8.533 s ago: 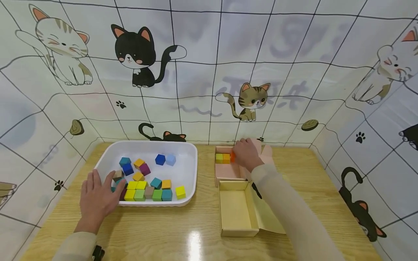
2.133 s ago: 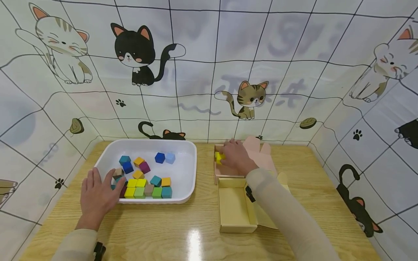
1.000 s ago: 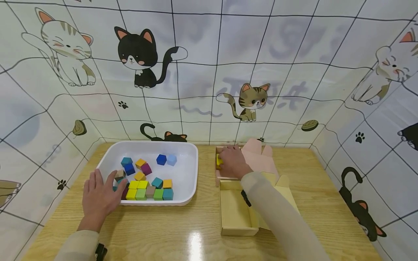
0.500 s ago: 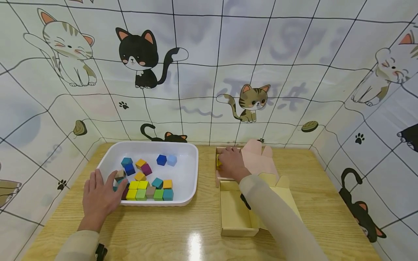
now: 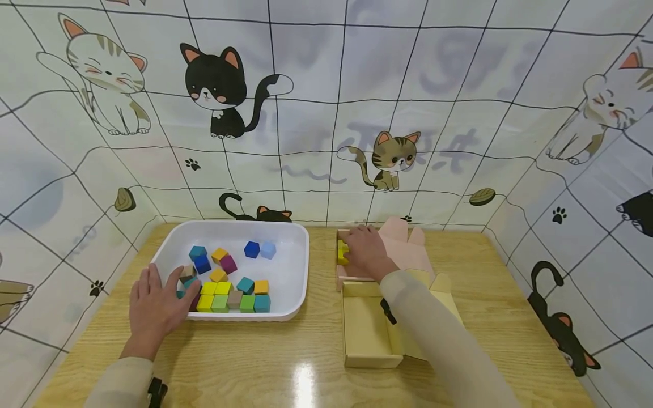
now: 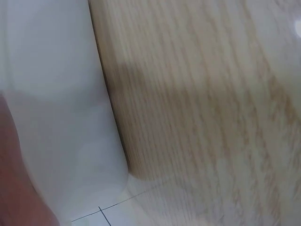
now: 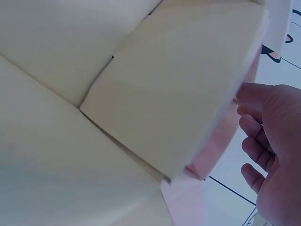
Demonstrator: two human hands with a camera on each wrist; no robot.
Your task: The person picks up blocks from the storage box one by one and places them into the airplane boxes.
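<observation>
My left hand (image 5: pixel 159 300) rests on the near-left corner of the white tray (image 5: pixel 291 311), fingers spread, thumb and index finger reaching inside near the cubes. The left wrist view shows the tray's outer wall (image 6: pixel 61 94) beside that hand. My right hand (image 5: pixel 366 249) is over the small pink box (image 5: pixel 352 272), beside yellow cubes (image 5: pixel 342 253) along its left wall. In the right wrist view, the right hand (image 7: pixel 280 146) has bent fingers, with tips partly hidden by the yellowish box (image 7: pixel 178 84). Whether it pinches a cube does not show.
The open yellowish box (image 5: pixel 367 328) stands in front of the pink one, with its lid folded to the right under the right forearm. Several coloured cubes (image 5: pixel 227 263) lie in the tray. A cat-print sheet (image 5: pixel 316 130) encloses the wooden table (image 5: pixel 255 362).
A yellow cube at the tray's near right is gone since the oldest frame. My right hand has reached left inside the pink box, then shifted slightly right. The left hand stays on the tray.
</observation>
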